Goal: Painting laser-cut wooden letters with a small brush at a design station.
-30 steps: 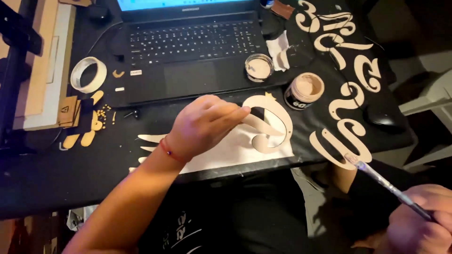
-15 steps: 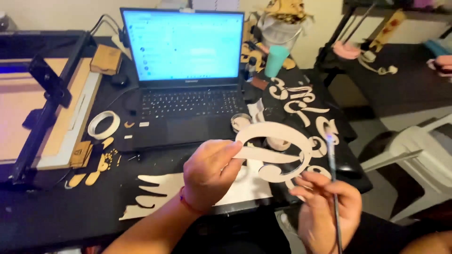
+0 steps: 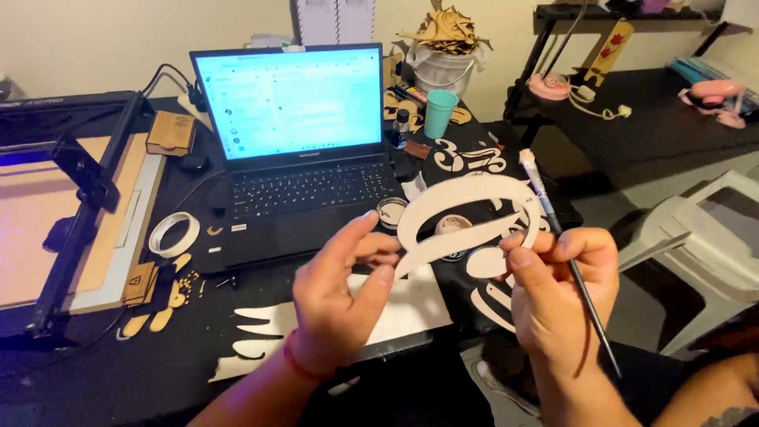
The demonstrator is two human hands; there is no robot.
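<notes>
Hands: two; left hand (image 3: 341,304) pinched the cutout's lower left edge, right hand (image 3: 557,296) gripped one paintbrush (image 3: 565,253).
Cutout: one pale curly cutout (image 3: 466,217), held above the table (image 3: 95,379) before one laptop (image 3: 296,150).
Hidden: small jars behind cutout, count unclear.

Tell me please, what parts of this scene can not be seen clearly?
Head view only:
- Cutout: its lower curls are covered by the right hand, its left end by the left hand.
- Brush: mid-handle is hidden in the right hand.
- Laptop: screen content is too small to make out.
- Small jars: contents are unclear, partly behind the cutout.
</notes>
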